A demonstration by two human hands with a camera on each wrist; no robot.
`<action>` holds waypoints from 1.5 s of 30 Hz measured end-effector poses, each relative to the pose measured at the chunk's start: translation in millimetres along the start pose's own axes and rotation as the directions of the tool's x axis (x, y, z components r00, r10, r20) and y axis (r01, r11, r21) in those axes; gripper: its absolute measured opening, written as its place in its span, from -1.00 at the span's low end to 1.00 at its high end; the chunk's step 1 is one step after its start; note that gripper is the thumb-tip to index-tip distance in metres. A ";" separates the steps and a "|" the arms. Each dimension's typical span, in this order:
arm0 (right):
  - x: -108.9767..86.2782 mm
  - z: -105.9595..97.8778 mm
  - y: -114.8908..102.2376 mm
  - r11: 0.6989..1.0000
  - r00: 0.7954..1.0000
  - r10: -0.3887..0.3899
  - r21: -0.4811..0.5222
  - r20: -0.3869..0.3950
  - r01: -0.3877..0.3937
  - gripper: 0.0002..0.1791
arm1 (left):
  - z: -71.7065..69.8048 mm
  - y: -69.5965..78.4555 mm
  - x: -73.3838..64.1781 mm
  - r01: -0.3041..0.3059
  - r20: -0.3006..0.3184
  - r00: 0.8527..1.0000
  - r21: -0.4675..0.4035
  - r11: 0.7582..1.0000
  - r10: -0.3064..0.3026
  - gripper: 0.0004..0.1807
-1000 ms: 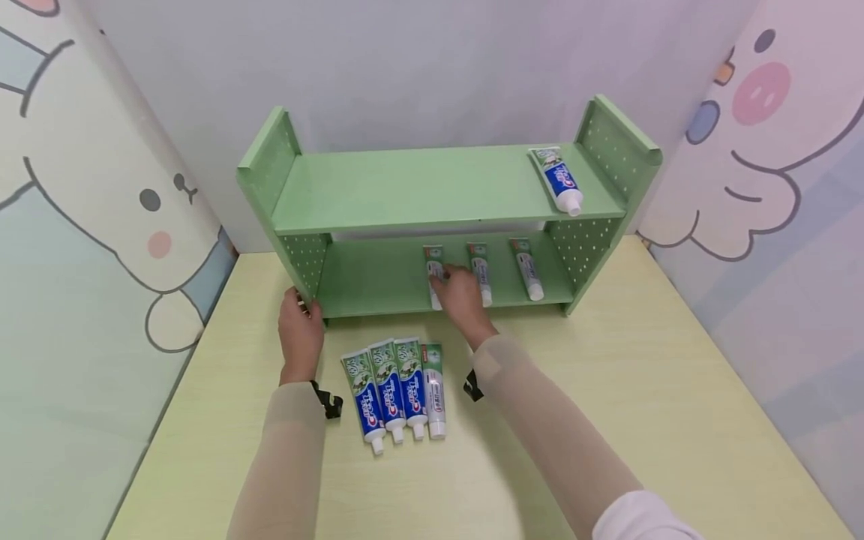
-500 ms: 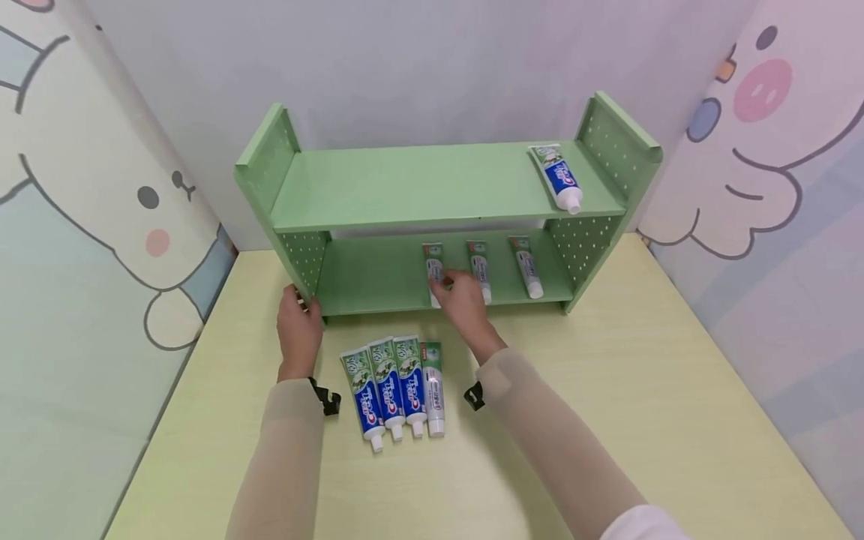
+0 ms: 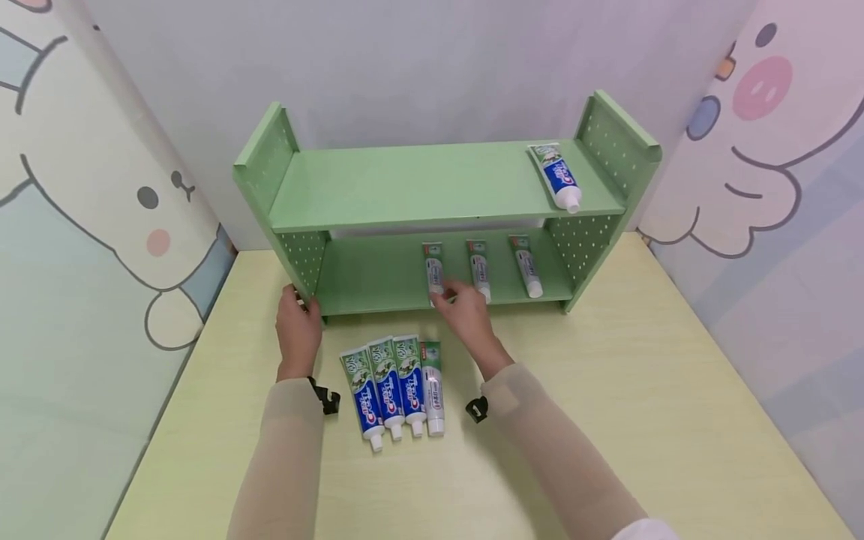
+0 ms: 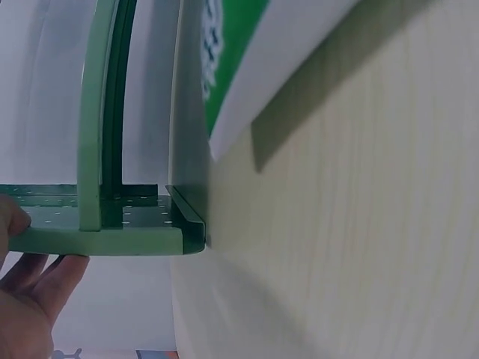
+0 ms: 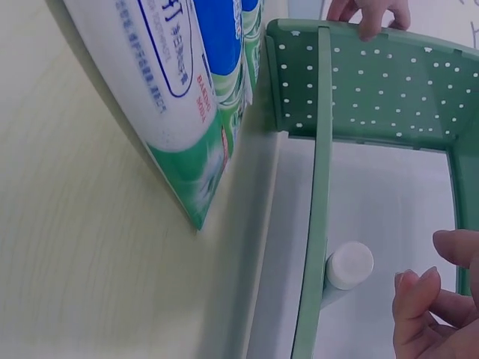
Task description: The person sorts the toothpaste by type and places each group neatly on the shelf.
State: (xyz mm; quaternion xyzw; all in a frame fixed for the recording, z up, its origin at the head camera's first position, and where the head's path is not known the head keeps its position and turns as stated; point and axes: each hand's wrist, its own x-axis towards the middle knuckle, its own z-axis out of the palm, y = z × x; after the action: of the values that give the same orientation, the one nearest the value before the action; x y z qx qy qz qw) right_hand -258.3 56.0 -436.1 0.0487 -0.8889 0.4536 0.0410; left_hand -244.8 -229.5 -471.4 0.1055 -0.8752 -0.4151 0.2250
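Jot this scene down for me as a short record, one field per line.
Rack: green, two shelves, on a pale table
Upper shelf: one blue-green tube, right end
Lower shelf: three white-green tubes, spaced apart
In front of rack: three blue-green tubes, one white-green tube
Left hand: grips rack's left side
Right hand: near leftmost lower tube, holding nothing

Green rack [image 3: 405, 184] with pale-dotted sides [image 3: 584, 251]; on its lower shelf [image 3: 371, 274], green-and-white tubes [image 3: 478, 266]; before it, green, white and blue tubes [image 3: 388, 390]; beneath it, pale yellow bench [image 3: 675, 390]
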 end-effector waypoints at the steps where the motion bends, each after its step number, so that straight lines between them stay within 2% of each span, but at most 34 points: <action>1: -1.5 0.1 0.2 1.000 1.000 -0.001 0.001 0.002 0.001 -0.55 | -0.1 -0.3 -0.1 -0.001 -0.001 1.000 0.002 1.000 0.001 -0.60; 13: -12.3 -1.9 1.6 1.000 1.000 0.013 0.008 0.009 -0.013 -0.59 | 0.4 -0.2 -0.8 0.010 0.000 1.000 0.014 1.000 -0.010 -0.61; 19: -18.6 -3.2 1.7 0.997 0.993 0.072 0.006 0.088 -0.073 -0.58 | 1.4 -1.2 -1.8 0.008 0.003 1.000 0.024 1.000 -0.008 -0.60; 24: -24.6 -5.4 3.0 0.989 0.974 0.140 0.026 0.178 -0.147 -0.51 | 2.0 -2.1 -2.2 0.008 0.000 1.000 0.019 1.000 -0.008 -0.61; 31: -29.9 -5.7 6.2 0.979 0.942 0.202 -0.052 0.269 -0.195 -0.44 | 2.4 -0.9 -1.5 0.004 -0.004 1.000 0.017 1.000 -0.004 -0.61; 37: -34.3 -2.2 8.7 0.972 0.921 0.234 -0.092 0.310 -0.215 -0.47 | 2.7 -1.1 -1.4 0.011 -0.003 1.000 0.019 1.000 -0.011 -0.60; 45: -40.7 -0.5 6.6 0.953 0.883 0.299 -0.158 0.361 -0.258 -0.46 | 2.0 -0.9 -1.4 0.009 -0.005 1.000 0.016 1.000 -0.009 -0.60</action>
State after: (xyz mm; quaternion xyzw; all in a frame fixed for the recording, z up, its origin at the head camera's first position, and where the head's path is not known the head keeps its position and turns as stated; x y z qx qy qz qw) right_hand -218.7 62.3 -445.8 0.0055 -0.9002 0.3891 -0.1955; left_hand -244.5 -228.1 -473.6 0.1122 -0.8774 -0.4089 0.2243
